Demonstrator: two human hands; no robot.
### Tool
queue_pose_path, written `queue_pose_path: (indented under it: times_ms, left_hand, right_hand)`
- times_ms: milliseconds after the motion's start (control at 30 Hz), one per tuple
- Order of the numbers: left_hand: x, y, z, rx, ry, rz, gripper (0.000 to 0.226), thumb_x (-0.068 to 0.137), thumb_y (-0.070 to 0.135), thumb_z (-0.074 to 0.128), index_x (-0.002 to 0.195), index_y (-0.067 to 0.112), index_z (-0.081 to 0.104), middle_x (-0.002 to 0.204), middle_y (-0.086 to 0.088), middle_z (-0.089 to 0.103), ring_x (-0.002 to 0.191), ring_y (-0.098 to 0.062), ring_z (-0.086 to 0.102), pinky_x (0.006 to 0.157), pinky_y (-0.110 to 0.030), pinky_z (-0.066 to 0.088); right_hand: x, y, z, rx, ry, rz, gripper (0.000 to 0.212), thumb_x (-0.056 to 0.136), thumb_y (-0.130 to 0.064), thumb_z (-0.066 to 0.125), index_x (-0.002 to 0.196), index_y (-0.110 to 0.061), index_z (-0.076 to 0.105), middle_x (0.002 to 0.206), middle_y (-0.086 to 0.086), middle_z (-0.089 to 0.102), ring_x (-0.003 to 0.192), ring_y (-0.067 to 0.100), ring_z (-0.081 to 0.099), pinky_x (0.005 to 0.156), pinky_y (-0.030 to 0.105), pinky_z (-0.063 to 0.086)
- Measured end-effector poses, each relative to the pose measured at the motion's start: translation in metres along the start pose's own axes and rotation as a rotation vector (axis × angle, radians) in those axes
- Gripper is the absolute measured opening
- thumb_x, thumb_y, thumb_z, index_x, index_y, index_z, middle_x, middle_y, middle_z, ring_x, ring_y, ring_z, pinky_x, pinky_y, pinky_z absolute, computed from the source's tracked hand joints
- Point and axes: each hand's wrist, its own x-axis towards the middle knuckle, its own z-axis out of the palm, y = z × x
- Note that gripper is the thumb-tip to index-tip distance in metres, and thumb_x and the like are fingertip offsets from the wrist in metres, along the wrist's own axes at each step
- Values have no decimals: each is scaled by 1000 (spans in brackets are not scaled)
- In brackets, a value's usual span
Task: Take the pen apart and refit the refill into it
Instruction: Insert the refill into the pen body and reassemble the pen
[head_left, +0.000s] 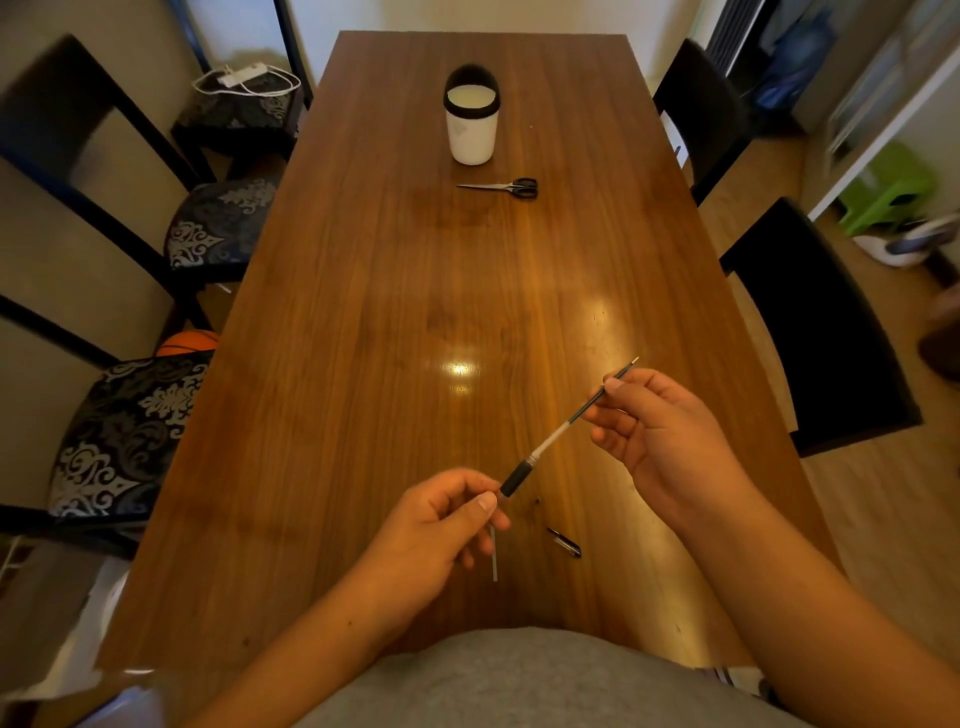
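My left hand (441, 525) pinches the pen barrel (517, 479) by its black grip end, above the near part of the wooden table (363, 312). My right hand (660, 431) holds the thin refill (597, 402) between thumb and fingers; the refill's lower end sits in the barrel and its metal tip points up to the right. A thin grey stick-like part (494, 558) hangs below my left fingers; whether it is held or lies on the table is unclear. A small black pen piece (565, 543) and a tiny dark bit (538, 501) lie on the table between my hands.
A white cup with a black rim (471, 117) stands at the far middle of the table, with scissors (504, 188) just in front of it. Dark chairs (130, 415) flank both long sides.
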Motion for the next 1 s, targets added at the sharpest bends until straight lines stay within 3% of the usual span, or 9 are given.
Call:
queue_pose_path:
  times_ms: [333, 633, 800, 1000]
  left_hand:
    - [-10, -2, 2, -38, -3, -9, 19, 97, 13, 48, 99, 15, 66, 80, 3, 71, 65, -8, 60, 54, -19, 47]
    - [-17, -5, 0, -104, -28, -8, 23, 97, 17, 48, 95, 24, 70, 83, 2, 71, 65, -6, 59, 53, -18, 47]
    - [-21, -6, 1, -95, 23, -10, 23, 96, 13, 50, 89, 22, 70, 78, 3, 71, 59, -5, 56, 48, -16, 43]
    - [-23, -6, 5, -42, 96, -9, 17, 95, 12, 52, 92, 18, 67, 73, 5, 70, 55, -2, 53, 46, -17, 41]
  right_hand:
    - [-8, 3, 0, 5, 24, 7, 12, 91, -7, 59, 84, -13, 67, 74, 6, 74, 66, 15, 71, 53, 24, 55]
    - [-17, 4, 2, -21, 28, -15, 14, 91, -5, 58, 82, -13, 65, 72, 3, 73, 66, 15, 70, 53, 23, 55]
    - [-21, 2, 3, -129, 2, -145, 12, 91, -3, 59, 84, -11, 64, 72, 4, 73, 67, 16, 71, 55, 24, 57]
    - [-29, 19, 10, -283, -91, -198, 23, 90, -3, 60, 80, -23, 67, 79, 9, 75, 72, 22, 73, 57, 24, 56]
